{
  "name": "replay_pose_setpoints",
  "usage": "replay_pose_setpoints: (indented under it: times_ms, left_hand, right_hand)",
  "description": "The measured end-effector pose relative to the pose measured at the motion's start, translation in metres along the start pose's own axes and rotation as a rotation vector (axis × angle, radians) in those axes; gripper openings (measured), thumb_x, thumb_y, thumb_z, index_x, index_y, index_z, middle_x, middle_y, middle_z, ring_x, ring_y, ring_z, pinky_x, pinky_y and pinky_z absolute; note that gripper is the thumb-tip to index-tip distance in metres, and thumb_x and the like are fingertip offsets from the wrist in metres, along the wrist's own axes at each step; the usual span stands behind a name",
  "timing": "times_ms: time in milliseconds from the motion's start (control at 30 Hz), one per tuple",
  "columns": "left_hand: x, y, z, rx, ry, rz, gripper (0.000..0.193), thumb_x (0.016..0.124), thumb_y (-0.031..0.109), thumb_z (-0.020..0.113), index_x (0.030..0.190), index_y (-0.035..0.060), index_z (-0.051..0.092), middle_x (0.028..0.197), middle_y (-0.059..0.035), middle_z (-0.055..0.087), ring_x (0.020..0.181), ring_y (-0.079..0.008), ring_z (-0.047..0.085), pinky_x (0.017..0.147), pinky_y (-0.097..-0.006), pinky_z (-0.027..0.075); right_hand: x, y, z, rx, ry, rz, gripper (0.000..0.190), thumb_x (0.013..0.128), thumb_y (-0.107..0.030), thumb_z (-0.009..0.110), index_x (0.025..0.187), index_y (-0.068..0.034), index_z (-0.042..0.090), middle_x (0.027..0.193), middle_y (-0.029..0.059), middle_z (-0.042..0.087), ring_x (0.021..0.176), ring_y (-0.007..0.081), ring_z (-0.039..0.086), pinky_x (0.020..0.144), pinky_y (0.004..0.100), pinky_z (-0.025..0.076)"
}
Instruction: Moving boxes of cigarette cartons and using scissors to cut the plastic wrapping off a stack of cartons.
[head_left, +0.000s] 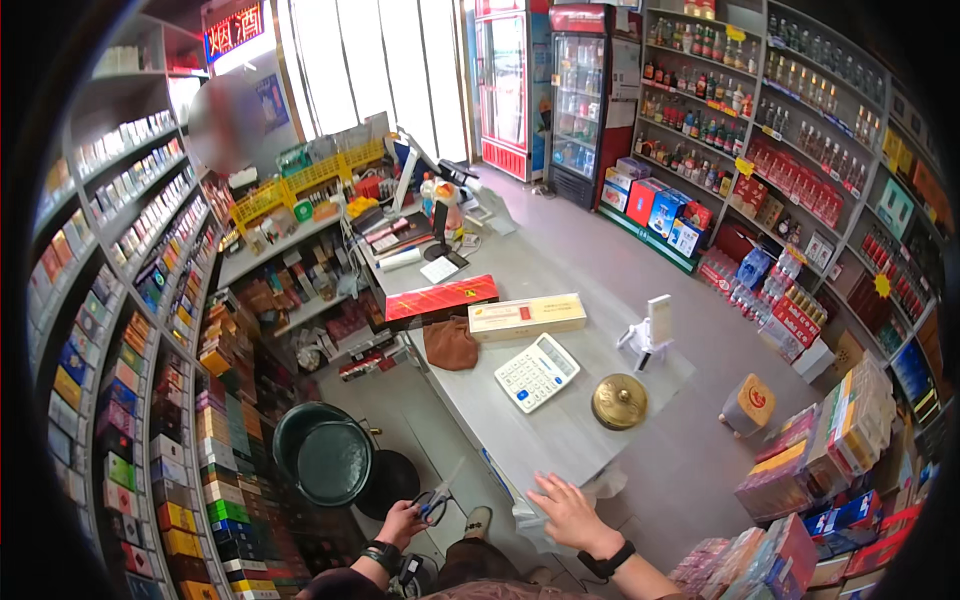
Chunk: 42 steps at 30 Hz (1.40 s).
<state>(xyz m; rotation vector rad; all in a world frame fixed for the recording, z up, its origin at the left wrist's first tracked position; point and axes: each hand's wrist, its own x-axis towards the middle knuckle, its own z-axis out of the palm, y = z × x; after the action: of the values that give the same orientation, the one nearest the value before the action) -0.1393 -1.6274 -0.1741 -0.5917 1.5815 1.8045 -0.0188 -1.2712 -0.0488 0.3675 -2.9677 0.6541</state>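
Observation:
My left hand (403, 521) grips a pair of scissors (433, 505) by its dark blue handles, the blades pointing up and away from me beside the counter. Over the near corner of the grey counter (517, 431) is my right hand (568, 511), empty, fingers spread. Just below it hangs a clear plastic bag (531, 527); whether the hand touches it I cannot tell. On the counter lie a white desk calculator (537, 373), a round brass lidded container (619, 401), a cream carton (527, 316), a red carton (441, 298) and a brown cloth (450, 346).
A dark green bucket (324, 454) stands left of the counter, next to a black round object (388, 484). A white stand (649, 335) sits at the counter's far right edge. Shelves of cigarette packs (120, 405) line the left side. Stacked cartons (817, 457) occupy the right.

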Motion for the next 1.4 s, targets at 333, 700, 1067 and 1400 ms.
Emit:
replay_pose_setpoints:
  times_ms: [333, 700, 1067, 1400]
  left_hand:
    - [-0.112, 0.076, 0.121, -0.079, -0.303, 0.264, 0.014, 0.097, 0.012, 0.05, 0.109, 0.0064, 0.056, 0.092, -0.0031, 0.061, 0.077, -0.0147, 0.063, 0.07, -0.0294, 0.055]
    - [-0.121, 0.038, 0.295, 0.119, -1.024, -0.183, 0.015, 0.1, 0.01, 0.043, 0.109, 0.0009, 0.052, 0.098, -0.0096, 0.063, 0.077, -0.0164, 0.066, 0.07, -0.0324, 0.06]
    - [-0.092, 0.015, 0.357, 0.3, -1.101, -0.369, 0.016, 0.101, 0.01, 0.04, 0.111, 0.0036, 0.05, 0.101, -0.0097, 0.064, 0.079, -0.0185, 0.066, 0.07, -0.0334, 0.059]
    - [-0.069, -0.014, 0.431, 0.351, -0.916, -0.263, 0.012, 0.099, 0.011, 0.047, 0.107, 0.0045, 0.05, 0.092, -0.0061, 0.062, 0.072, -0.0172, 0.065, 0.061, -0.0359, 0.06]
  right_hand:
    - [-0.115, -0.007, -0.037, 0.45, -0.114, 0.238, 0.043, 0.086, -0.017, 0.054, 0.129, -0.012, 0.055, 0.118, 0.0148, 0.061, 0.105, 0.0324, 0.06, 0.089, 0.04, 0.049]
    - [-0.131, -0.012, -0.092, 0.883, 0.374, 0.605, 0.06, 0.093, -0.008, 0.057, 0.147, -0.008, 0.031, 0.125, 0.0118, 0.06, 0.115, 0.0222, 0.059, 0.099, 0.0349, 0.045]
    - [-0.151, 0.035, -0.077, 1.204, 0.451, 0.637, 0.073, 0.09, -0.008, 0.065, 0.15, -0.01, 0.024, 0.133, 0.008, 0.052, 0.123, 0.0187, 0.051, 0.107, 0.0364, 0.039]
    - [-0.163, 0.153, -0.094, 1.181, 0.256, 0.506, 0.068, 0.088, -0.033, 0.069, 0.146, -0.017, 0.037, 0.123, 0.0043, 0.051, 0.106, 0.016, 0.053, 0.093, 0.0308, 0.044]
